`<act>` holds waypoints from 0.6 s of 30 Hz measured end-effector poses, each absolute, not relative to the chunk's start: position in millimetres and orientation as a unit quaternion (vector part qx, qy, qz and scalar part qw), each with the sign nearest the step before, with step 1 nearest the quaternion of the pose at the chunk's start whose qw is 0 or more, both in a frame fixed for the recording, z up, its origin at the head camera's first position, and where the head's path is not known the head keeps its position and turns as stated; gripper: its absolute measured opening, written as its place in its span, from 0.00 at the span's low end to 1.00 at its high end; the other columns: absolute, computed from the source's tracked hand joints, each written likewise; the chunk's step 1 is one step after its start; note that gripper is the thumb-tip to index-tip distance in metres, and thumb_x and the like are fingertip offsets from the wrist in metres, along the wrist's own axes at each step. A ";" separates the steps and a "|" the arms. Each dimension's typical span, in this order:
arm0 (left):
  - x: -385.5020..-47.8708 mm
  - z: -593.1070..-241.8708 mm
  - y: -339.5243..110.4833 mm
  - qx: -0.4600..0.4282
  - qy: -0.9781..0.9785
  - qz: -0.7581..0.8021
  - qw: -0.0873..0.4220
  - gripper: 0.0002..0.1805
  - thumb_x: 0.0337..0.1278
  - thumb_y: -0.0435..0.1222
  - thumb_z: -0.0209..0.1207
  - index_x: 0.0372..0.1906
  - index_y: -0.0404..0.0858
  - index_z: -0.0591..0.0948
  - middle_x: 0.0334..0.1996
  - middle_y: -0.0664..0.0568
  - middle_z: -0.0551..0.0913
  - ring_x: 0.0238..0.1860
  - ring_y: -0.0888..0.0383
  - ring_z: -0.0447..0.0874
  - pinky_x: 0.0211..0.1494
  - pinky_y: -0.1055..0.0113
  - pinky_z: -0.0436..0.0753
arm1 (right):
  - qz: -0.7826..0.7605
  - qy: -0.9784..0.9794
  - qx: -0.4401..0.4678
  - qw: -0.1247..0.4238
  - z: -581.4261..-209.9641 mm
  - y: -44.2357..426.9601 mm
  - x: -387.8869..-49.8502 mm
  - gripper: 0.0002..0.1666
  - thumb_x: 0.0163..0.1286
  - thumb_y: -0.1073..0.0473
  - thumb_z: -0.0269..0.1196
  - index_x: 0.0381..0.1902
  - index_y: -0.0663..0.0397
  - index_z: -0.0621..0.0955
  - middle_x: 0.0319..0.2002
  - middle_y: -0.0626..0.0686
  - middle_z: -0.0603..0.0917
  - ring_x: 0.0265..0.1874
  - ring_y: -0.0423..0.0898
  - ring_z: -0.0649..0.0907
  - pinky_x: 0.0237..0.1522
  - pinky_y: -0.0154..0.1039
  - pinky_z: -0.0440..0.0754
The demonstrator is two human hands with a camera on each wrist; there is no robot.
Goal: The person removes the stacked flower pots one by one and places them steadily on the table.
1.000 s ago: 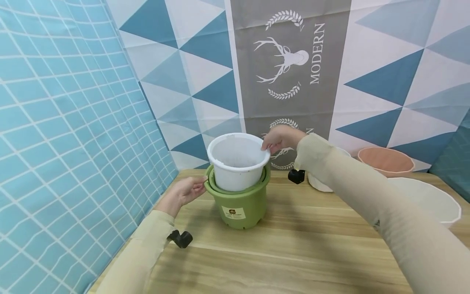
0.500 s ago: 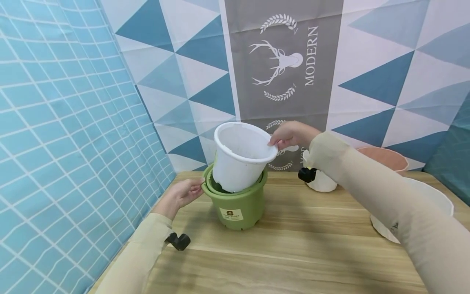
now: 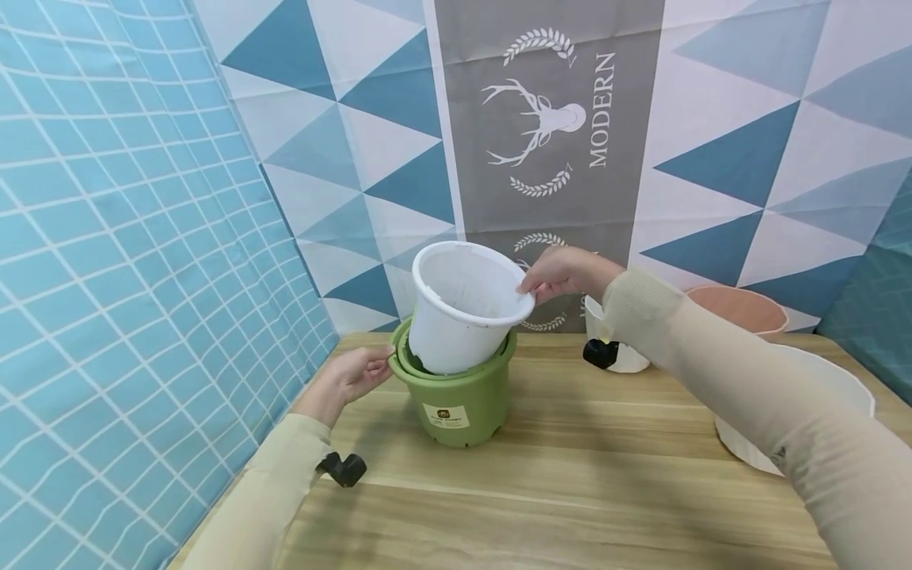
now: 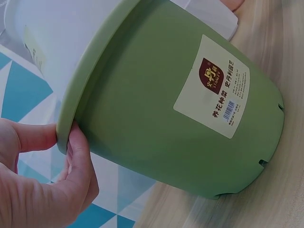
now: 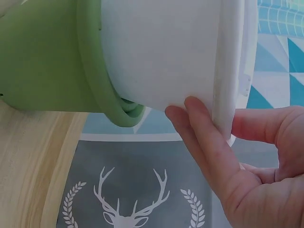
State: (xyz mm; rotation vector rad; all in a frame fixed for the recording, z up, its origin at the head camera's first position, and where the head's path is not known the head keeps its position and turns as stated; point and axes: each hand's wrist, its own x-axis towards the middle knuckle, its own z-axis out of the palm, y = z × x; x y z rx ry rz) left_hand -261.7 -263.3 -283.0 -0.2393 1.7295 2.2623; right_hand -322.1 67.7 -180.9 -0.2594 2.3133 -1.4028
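A white plastic flowerpot (image 3: 456, 332) leans to the right, its lower part inside a green flowerpot (image 3: 463, 412) that stands upright on the wooden table. Inside the green pot's mouth a second green rim shows. My right hand (image 3: 563, 273) pinches the white pot's rim at its right side, thumb inside and fingers along the outer wall in the right wrist view. With thumb and fingers my left hand (image 3: 356, 374) pinches the green pot's rim at the left. A cream label (image 4: 216, 85) with a barcode faces out from the green pot. The white pot's bottom is hidden.
Behind my right arm stand a small white pot (image 3: 627, 358), a terracotta-coloured pot (image 3: 741, 309) and a large white pot (image 3: 834, 380), partly covered by the sleeve. A patterned cloth (image 3: 549, 182) hangs close behind the pots, and a blue tiled sheet (image 3: 142, 261) borders the left.
The white pot has gone from nearly upright in the green pot to tilted right, lifted by my right hand, then lowered slightly. My left hand has kept its hold on the green rim.
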 end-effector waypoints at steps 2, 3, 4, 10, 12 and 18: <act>-261.7 -283.3 -263.5 -0.083 0.599 0.784 0.142 0.31 0.70 0.26 0.42 0.72 0.26 0.45 0.49 0.43 0.63 0.35 0.66 0.79 0.44 0.83 0.84 | -0.507 0.830 -0.099 0.212 -182.5 69.5 -320.9 0.14 0.67 0.71 0.58 0.48 0.75 0.74 0.26 0.51 0.78 0.22 0.38 0.81 0.32 0.25 0.87; -261.7 -283.5 -263.7 -0.083 0.599 0.783 0.141 0.30 0.70 0.26 0.42 0.72 0.26 0.46 0.49 0.43 0.63 0.35 0.66 0.79 0.44 0.83 0.84 | -0.509 0.827 -0.102 0.214 -183.5 70.5 -320.2 0.15 0.67 0.71 0.57 0.49 0.76 0.73 0.27 0.51 0.78 0.23 0.38 0.82 0.33 0.26 0.88; -261.9 -283.8 -263.9 -0.083 0.598 0.784 0.141 0.28 0.70 0.26 0.42 0.70 0.26 0.49 0.49 0.43 0.63 0.35 0.65 0.79 0.45 0.83 0.84 | -0.511 0.826 -0.105 0.215 -184.0 71.2 -319.0 0.15 0.67 0.71 0.57 0.50 0.76 0.73 0.27 0.51 0.78 0.24 0.38 0.82 0.34 0.26 0.88; -261.4 -283.6 -264.7 -0.084 0.593 0.789 0.140 0.18 0.69 0.26 0.43 0.60 0.28 0.59 0.49 0.43 0.64 0.35 0.65 0.79 0.45 0.82 0.85 | -0.529 0.812 -0.111 0.222 -187.6 76.0 -312.7 0.22 0.68 0.71 0.56 0.57 0.80 0.69 0.29 0.52 0.79 0.25 0.38 0.83 0.38 0.27 0.88; -261.2 -283.4 -264.7 -0.084 0.593 0.788 0.140 0.20 0.69 0.26 0.43 0.62 0.27 0.58 0.49 0.43 0.64 0.35 0.65 0.79 0.45 0.82 0.85 | -0.536 0.807 -0.107 0.221 -189.0 78.3 -311.2 0.23 0.68 0.71 0.57 0.57 0.81 0.69 0.29 0.52 0.79 0.25 0.37 0.83 0.39 0.27 0.89; -261.8 -282.2 -264.1 -0.081 0.596 0.786 0.141 0.15 0.69 0.26 0.43 0.58 0.28 0.61 0.48 0.43 0.64 0.34 0.65 0.79 0.44 0.82 0.85 | -0.563 0.789 -0.092 0.230 -195.6 85.6 -309.4 0.18 0.68 0.70 0.56 0.53 0.77 0.70 0.31 0.51 0.79 0.28 0.37 0.82 0.39 0.27 0.88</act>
